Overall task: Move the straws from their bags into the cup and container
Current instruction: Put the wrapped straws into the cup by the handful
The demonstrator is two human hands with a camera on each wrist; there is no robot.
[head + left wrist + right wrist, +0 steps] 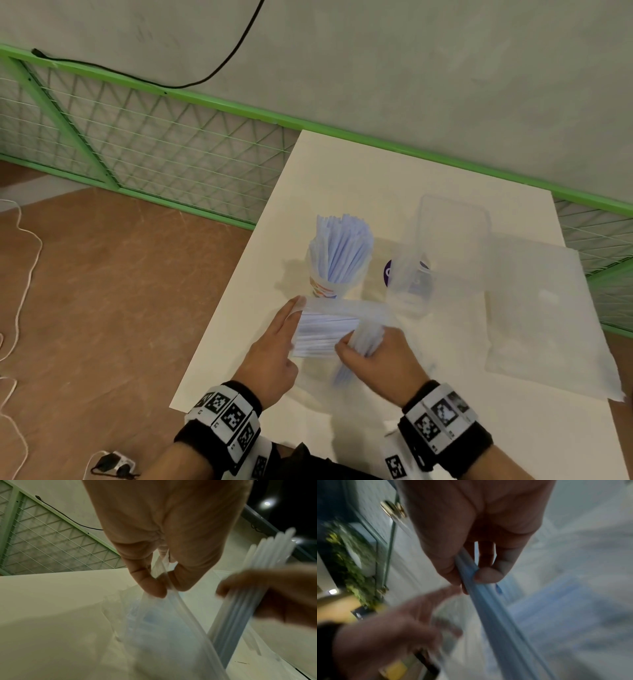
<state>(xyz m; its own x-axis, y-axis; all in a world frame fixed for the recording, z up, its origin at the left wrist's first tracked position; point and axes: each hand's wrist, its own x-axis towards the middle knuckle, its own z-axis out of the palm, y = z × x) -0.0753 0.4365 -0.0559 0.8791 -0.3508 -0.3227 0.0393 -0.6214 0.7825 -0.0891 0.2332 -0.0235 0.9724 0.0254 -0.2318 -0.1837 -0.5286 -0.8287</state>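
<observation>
The left hand (274,349) pinches the open mouth of a clear plastic bag (329,329) between thumb and fingertips (154,588), holding its edge up off the white table (342,178). White straws still lie inside that bag, just right of the left hand's fingers. The right hand (380,356) is curled around a bundle of straws (363,342), which sticks out of the fist at both ends, just beside the bag's mouth; in the right wrist view the thumb and fingers are wrapped round the bundle (488,601).

Just behind the bag stands a paper cup (325,284), packed with upright straws that fan out above its rim. To its right sits a clear plastic container (445,240); the view is too blurred to tell what is in it. Further right, a second clear bag (541,315) lies flat on the table.
</observation>
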